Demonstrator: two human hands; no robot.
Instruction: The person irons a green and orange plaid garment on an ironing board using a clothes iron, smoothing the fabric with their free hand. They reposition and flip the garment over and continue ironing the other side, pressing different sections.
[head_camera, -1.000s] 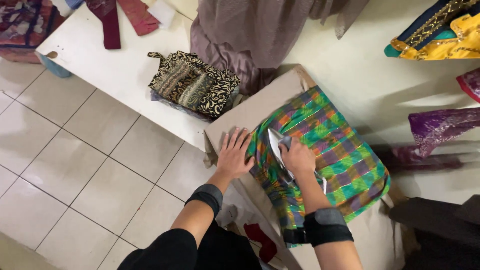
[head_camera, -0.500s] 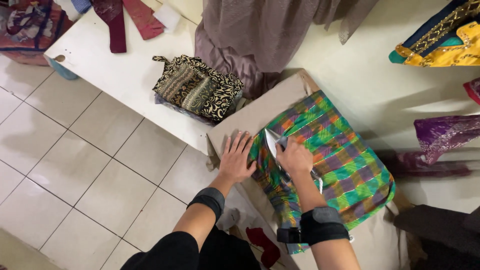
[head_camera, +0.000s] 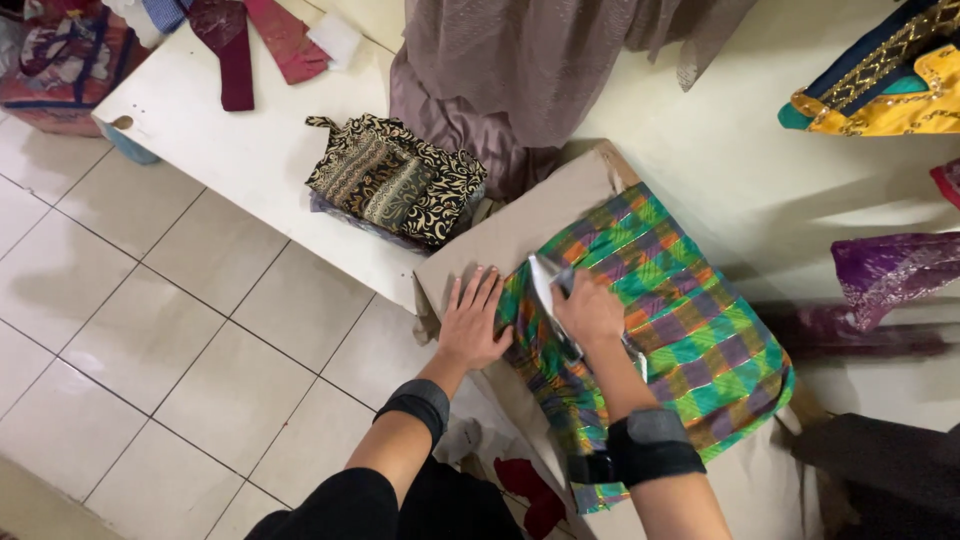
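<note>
1. Far out at ten o'clock, a patterned red and blue bag (head_camera: 62, 62) sits on the tiled floor (head_camera: 150, 330), just beside the corner of a white table (head_camera: 200, 130).
2. At eleven o'clock on that table lie dark red and pink strips of cloth (head_camera: 255, 45), well apart from the hands.
3. Further right, at about twelve o'clock from the left hand, a folded black and cream patterned cloth (head_camera: 395, 180) rests on the table edge, near a hanging mauve garment (head_camera: 520, 70).
4. The left hand (head_camera: 472, 320) lies flat, palm down, on the brown padded board (head_camera: 510, 225). Its fingers are straight and slightly spread, pointing toward twelve o'clock, and its edge touches the left border of the plaid cloth. A dark cuff rings the forearm behind it.
5. The plaid cloth (head_camera: 690, 330), in green, orange and purple checks, is spread over the board, running from twelve o'clock down to five o'clock, with its near end draping over the board's edge at six o'clock.
6. The right hand (head_camera: 590, 310) is closed around the handle of an iron (head_camera: 548, 290), whose shiny soleplate tilts up on its edge toward nine o'clock, over the left part of the plaid cloth. Whether the iron's tip touches the fabric, I cannot tell.
7. At two o'clock, a yellow and teal garment (head_camera: 880, 85) lies on the pale surface.
8. At three o'clock, a purple cloth (head_camera: 890, 270) lies well apart from the board.
</note>
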